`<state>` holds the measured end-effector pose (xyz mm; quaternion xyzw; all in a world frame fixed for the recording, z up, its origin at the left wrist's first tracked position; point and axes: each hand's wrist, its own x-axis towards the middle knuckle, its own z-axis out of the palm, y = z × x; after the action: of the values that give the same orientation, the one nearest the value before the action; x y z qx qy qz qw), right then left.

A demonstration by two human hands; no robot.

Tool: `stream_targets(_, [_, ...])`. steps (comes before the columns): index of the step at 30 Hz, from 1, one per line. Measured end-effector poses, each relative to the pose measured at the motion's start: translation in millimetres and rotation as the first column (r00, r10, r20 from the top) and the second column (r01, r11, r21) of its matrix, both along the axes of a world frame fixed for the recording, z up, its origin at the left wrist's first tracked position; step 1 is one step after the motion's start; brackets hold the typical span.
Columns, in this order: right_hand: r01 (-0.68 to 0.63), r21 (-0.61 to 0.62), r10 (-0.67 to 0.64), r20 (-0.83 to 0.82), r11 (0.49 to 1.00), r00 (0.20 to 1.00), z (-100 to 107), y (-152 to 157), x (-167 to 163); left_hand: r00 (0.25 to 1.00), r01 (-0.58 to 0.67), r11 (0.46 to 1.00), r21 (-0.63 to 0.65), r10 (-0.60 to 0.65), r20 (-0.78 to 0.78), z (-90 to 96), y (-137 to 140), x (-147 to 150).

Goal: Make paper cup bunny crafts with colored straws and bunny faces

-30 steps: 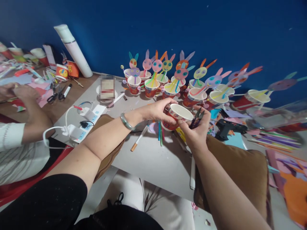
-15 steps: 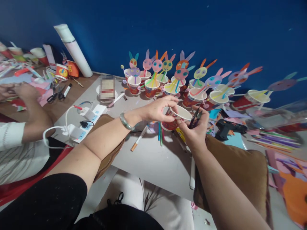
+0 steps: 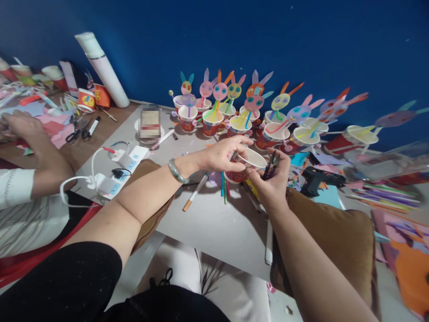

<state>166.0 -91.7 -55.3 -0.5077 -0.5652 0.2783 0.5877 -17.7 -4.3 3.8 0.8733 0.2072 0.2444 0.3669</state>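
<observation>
A red-and-white paper cup [image 3: 254, 158] is held tilted above the table between my two hands. My left hand [image 3: 223, 157] grips its left side, thumb in front and fingers over the rim. On the cup's right, my right hand [image 3: 275, 181] has its thumb against the near wall. The same hand holds dark thread snips [image 3: 272, 163], blades pointing up beside the rim. Part of the cup's printed side is hidden by my fingers. Just beneath it lie blue and green sticks [image 3: 225, 190], and a marker with an orange-brown end [image 3: 195, 193] rests to the left.
Several paper cups with rabbit faces [image 3: 212, 120] stand along the blue wall. A black glue gun [image 3: 317, 180] lies right, beyond a brown cushion [image 3: 331, 228]. A power strip [image 3: 132, 165] with cables is left, near a co-worker's arm [image 3: 47, 152]. A white flask [image 3: 103, 71] stands behind.
The cup has shifted and tipped slightly between my hands. My left fingers have moved a little to the right over the rim. The co-worker's hands on the left have risen slightly.
</observation>
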Motion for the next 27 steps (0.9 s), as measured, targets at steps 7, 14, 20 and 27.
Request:
stream_targets(7, [0.027,0.001,-0.027,0.008,1.000,1.000,-2,1,0,1.000,-0.001,1.000,0.001,0.001,-0.002,1.0,-3,2])
stream_targets(14, [0.153,0.083,-0.155,0.007,0.985,0.988,2,2,-2,0.994,-0.067,0.998,-0.017,0.068,0.082,-4.3,4,1])
stream_targets(20, [0.199,0.099,-0.204,0.050,0.975,0.978,7,-2,-1,0.968,-0.192,0.981,-0.034,0.195,0.155,-6.0,16,-3])
stream_targets(27, [0.040,0.007,-0.041,0.247,0.999,0.968,15,-10,-6,0.964,-0.220,0.975,-0.014,0.219,0.149,-5.3,16,-4])
